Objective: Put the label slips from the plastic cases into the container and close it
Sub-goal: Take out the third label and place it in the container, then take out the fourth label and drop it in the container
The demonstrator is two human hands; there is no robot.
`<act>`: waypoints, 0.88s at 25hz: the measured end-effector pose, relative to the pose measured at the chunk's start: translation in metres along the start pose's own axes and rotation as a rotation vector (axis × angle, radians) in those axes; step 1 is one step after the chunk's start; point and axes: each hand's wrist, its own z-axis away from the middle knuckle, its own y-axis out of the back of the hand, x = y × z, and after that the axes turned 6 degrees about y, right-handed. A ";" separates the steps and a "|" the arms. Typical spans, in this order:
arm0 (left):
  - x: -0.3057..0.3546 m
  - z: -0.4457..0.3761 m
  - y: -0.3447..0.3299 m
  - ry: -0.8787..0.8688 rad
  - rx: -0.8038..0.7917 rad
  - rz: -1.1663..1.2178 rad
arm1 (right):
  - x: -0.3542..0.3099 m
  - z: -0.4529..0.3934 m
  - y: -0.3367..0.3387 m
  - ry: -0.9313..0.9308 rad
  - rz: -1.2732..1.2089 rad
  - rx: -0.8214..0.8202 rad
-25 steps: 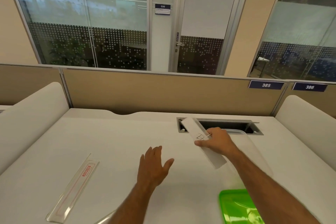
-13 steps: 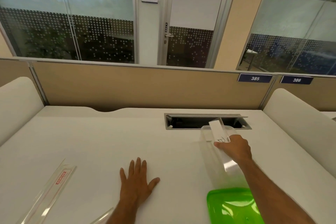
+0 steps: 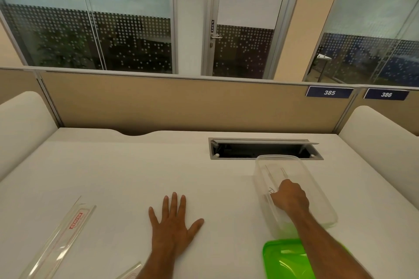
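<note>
A clear plastic container stands open on the white desk at the right. My right hand reaches down inside it, fingers closed on a white label slip that lies along the container's bottom. The container's green lid lies flat on the desk just in front of it. My left hand rests palm down on the desk, fingers spread, holding nothing. A long clear plastic case with a red printed label lies at the front left. The corner of a second clear case shows at the bottom edge.
A cable slot with its flap up is cut into the desk right behind the container. White padded dividers flank the desk on both sides, and a tan partition closes the far edge.
My right hand carried the slip from above the desk rightward, then down into the container. My left hand dropped flat onto the desk.
</note>
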 end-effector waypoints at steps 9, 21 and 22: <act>0.001 0.002 0.002 0.007 -0.002 0.000 | 0.004 -0.001 -0.011 0.089 0.123 0.007; 0.000 0.001 0.006 -0.008 -0.048 0.022 | 0.003 0.002 -0.003 0.083 0.134 0.000; 0.000 0.000 0.007 -0.011 -0.061 0.029 | 0.003 0.003 0.000 0.085 0.108 0.016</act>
